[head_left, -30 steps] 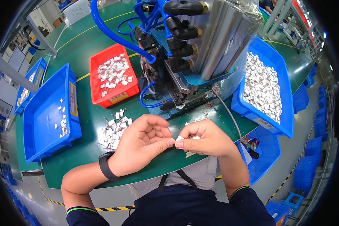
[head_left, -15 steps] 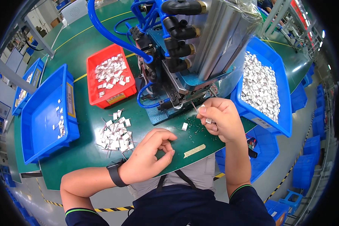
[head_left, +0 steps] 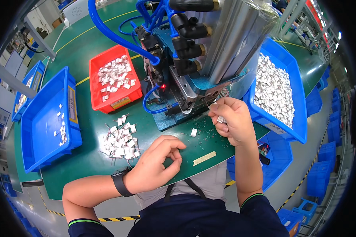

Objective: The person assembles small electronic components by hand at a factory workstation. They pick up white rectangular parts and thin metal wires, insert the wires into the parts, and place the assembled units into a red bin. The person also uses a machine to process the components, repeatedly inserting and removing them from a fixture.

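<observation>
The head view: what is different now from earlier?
The right hand moved right and forward, toward the machine, a white part in its fingers. The left hand parted from the right and drew back slightly. A red light now shows on the machine. The red tray and pile stayed put.

Machine (head_left: 215,59) cropped above; held piece (head_left: 220,119) part-hidden

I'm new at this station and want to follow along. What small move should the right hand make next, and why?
Probably ease the right hand slightly toward the machine: it grips a white part close to the machine's lower front. Whether anything is already seated there, I can't tell.
</observation>
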Tool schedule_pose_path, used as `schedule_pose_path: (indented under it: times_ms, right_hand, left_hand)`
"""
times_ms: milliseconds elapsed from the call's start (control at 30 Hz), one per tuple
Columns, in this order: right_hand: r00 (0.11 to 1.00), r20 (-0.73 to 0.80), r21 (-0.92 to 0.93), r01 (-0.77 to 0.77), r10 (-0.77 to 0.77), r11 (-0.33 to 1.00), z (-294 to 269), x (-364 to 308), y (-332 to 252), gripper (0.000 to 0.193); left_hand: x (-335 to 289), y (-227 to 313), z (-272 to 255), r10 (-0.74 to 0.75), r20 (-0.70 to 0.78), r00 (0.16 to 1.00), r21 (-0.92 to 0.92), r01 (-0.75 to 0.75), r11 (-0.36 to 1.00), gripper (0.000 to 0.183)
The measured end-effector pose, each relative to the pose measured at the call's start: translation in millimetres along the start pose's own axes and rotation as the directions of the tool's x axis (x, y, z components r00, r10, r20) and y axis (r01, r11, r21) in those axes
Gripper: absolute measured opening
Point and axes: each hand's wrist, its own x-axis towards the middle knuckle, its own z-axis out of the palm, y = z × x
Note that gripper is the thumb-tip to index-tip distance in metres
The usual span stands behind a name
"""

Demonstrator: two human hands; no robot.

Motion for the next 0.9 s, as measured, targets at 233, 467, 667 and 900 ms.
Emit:
schedule_pose_path:
  times_ms: [233, 467, 667, 900]
  right_hand:
    - [1.0, -0.001, 0.053, -0.003, 0.003, 0.999, 4, 1, 1, 0.016]
    - [0.997, 0.056, 0.072, 0.04, -0.044, 0.997, -4, 0, 12, 0.013]
    - [0.99, 0.115, 0.092, 0.071, -0.082, 0.993, -9, -3, 18, 0.012]
    - [0.989, 0.118, 0.069, 0.083, -0.091, 0.994, -8, -4, 18, 0.013]
  left_hand:
    - [-1, 5, 0, 0.002, -0.021, 1.0, 0.055, -0.001, 0.999, 0.033]
    - [0, 50, -32, 0.16, 0.082, 0.984, 0.897, -0.143, 0.418, 0.034]
    - [2, 40, -42, -0.098, -0.054, 0.994, 0.984, 0.069, 0.162, 0.041]
    - [4, 35, -40, -0.066, -0.023, 0.998, 0.982, 0.035, 0.185, 0.046]
